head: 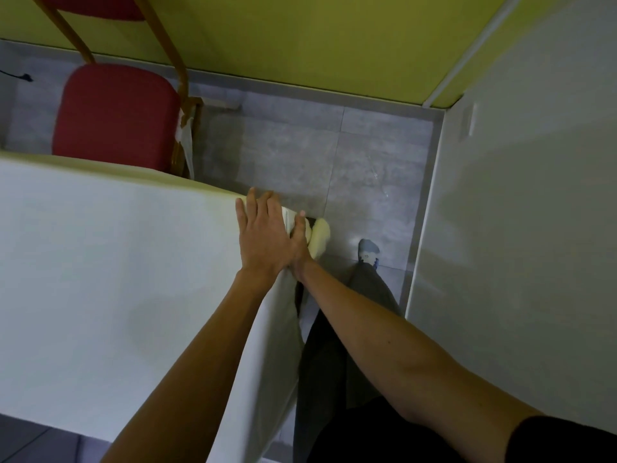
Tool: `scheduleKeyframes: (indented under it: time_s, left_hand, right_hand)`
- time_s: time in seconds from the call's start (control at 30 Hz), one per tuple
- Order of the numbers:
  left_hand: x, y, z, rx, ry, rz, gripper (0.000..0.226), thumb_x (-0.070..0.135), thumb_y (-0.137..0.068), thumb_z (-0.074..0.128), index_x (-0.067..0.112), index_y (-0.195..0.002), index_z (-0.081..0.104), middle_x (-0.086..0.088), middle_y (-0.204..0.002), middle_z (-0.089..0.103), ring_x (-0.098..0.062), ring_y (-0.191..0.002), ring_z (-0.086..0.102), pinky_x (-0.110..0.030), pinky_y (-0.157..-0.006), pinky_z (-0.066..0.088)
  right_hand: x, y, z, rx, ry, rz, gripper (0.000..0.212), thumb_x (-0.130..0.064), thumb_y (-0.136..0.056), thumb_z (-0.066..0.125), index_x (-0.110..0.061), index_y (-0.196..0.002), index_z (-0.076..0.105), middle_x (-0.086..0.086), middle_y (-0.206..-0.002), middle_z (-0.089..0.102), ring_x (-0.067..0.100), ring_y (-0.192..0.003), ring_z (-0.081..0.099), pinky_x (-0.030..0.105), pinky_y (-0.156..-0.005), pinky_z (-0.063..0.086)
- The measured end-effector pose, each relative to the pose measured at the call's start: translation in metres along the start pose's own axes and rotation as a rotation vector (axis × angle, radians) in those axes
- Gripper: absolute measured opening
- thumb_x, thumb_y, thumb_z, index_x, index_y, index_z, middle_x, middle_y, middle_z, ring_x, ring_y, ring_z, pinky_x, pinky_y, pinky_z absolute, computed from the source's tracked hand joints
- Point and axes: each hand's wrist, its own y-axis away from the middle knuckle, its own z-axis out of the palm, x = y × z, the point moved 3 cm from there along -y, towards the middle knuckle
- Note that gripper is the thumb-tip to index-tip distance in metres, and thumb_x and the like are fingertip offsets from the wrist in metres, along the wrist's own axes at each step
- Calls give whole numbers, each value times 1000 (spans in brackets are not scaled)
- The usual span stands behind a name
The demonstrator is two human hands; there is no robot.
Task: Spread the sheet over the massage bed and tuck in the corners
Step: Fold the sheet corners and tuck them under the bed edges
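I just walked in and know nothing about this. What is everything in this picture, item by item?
sheet: one, white, spread over the massage bed, which is hidden under it, on the left
cream bundle: one, at the bed's corner; sheet or padding, cannot tell
chair: one, red seat, wooden frame, beyond the bed
white plastic: one piece, hanging at the chair's side
floor: grey tiles, centre
wall: yellow-green, top
panel: white, right
shoe: one, grey and white, on the floor
trouser leg: dark grey
sleeve: black, bottom right
left hand: flat on the sheet at the corner
right hand: mostly hidden behind the left hand
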Motion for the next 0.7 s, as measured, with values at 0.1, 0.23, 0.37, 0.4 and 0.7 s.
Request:
scheduleKeyframes:
  time_s: [0.1, 0.23, 0.37, 0.4, 0.7]
  left_hand:
    - [-1, 2, 2, 4, -29, 4, 64, 63, -93, 40, 13, -130, 55, -11, -143, 51, -34, -142, 32, -49, -121, 10]
    - [0, 4, 0, -40, -82, 14, 65, 52, -95, 46, 6, -142, 42, -15, -155, 33, -37, -147, 16, -52, -121, 10]
    - [1, 17, -3, -75, -16, -173, 86, 52, -94, 48, 2, -153, 10, -17, -162, 3, -35, -149, -4, -49, -121, 2]
    - [1, 21, -3, -87, -10, -213, 90, 52, -93, 50, 2, -153, 5, -17, -162, -1, -35, -149, -6, -50, -122, 4]
    - [6, 25, -1, -106, -22, -354, 101, 52, -88, 60, 4, -152, -1, -21, -161, 3, -39, -149, 1, -50, -121, 12]
  right_hand:
    - [21, -32, -8, 58, 197, -62, 104, -92, -75, 33, -24, -153, 31, 5, -157, 40, 23, -143, 40, 50, -118, 33]
    - [-9, -39, -24, 125, 223, -39, 85, -83, -69, 41, -24, -126, 63, 7, -124, 67, 27, -114, 63, 54, -104, 47]
    - [-99, 19, 2, -19, 378, -158, 79, -76, -90, 35, -21, -147, 48, 3, -151, 49, 20, -138, 45, 43, -117, 32]
    - [-115, 30, 12, -108, 453, -198, 71, -66, -98, 31, -19, -148, 46, 2, -153, 46, 19, -140, 42, 39, -116, 29]
    - [-136, 32, 40, -457, 957, 32, 66, -73, -93, 38, -22, -126, 65, 3, -123, 68, 17, -109, 65, 37, -103, 46]
